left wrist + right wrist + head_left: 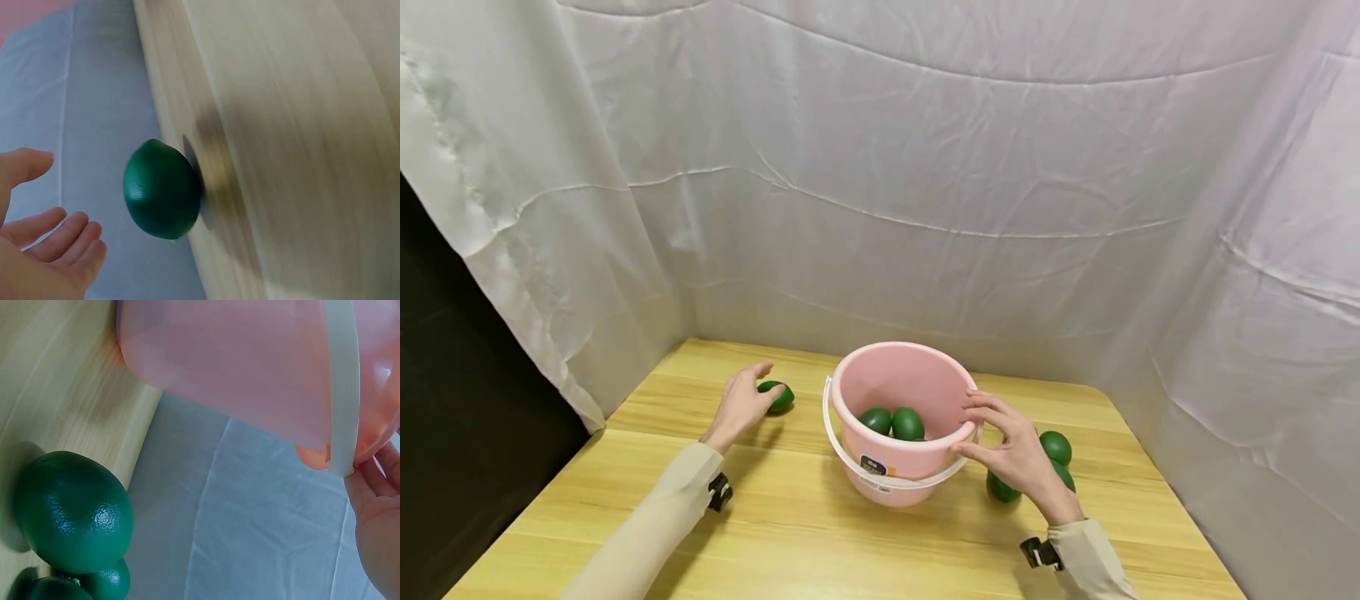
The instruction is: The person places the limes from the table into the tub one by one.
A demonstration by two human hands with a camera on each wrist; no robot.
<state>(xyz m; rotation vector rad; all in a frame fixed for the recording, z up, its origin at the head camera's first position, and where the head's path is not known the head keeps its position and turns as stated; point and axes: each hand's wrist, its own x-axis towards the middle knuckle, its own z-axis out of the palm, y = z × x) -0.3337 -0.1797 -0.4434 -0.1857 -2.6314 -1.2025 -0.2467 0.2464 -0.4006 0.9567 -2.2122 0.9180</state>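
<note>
A pink bucket [901,492] with a white handle [842,446] stands on the table, with green limes [907,424] lying inside it. My right hand [1011,446] holds the bucket's right rim, thumb toward the front and fingers farther back. In the right wrist view those fingertips touch the rim beside the handle's joint. To the bucket's left, my left hand [745,406] is beside a single green lime [780,397] on the table. The left wrist view shows that lime [162,189] apart from the spread, lightly bent fingers, with nothing in the palm.
More green limes [1055,447] lie to the right of the bucket, partly hidden behind my right hand and wrist. The wooden table [790,533] ends at a pale cloth curtain [925,208] at the back and sides. Something black [467,358] is at the far left.
</note>
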